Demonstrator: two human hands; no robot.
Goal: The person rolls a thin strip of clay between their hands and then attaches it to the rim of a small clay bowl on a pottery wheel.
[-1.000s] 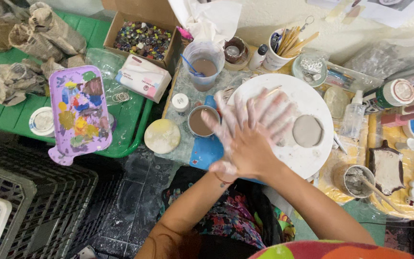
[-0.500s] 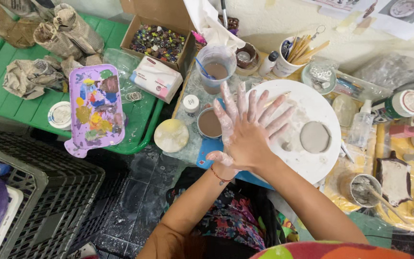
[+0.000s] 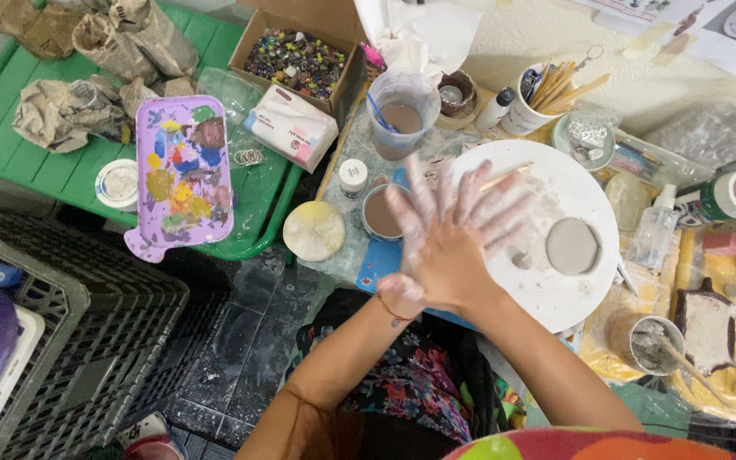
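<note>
Two clay-whitened hands press palm to palm above a round white board (image 3: 585, 281), the right hand (image 3: 462, 247) on top with fingers spread flat, the left hand (image 3: 406, 255) underneath, only its fingertips and the heel of its palm showing. Whether anything lies squeezed between the palms cannot be told. Compared with a second ago, the fingers have swung from pointing right, over the middle of the board, to pointing up toward the cup of cloudy water (image 3: 402, 115) — the sliding of one palm over the other reads as rubbing or rolling, not picking up or setting down.

The flat grey clay disc (image 3: 572, 246) lies untouched on the right part of the board, a small clay lump (image 3: 521, 260) just beside it, both apart from the hands. A thin wooden stick (image 3: 508, 175) rests on the board's upper edge.

Left of the hands sit a small dish of brown liquid (image 3: 378, 213) and a pale yellow round lid (image 3: 313, 230). Farther left — a purple paint palette (image 3: 182, 175) on a green table (image 3: 10, 145). At the back, a cardboard box of beads (image 3: 296, 58) and a white cup of wooden tools (image 3: 531, 106).
</note>
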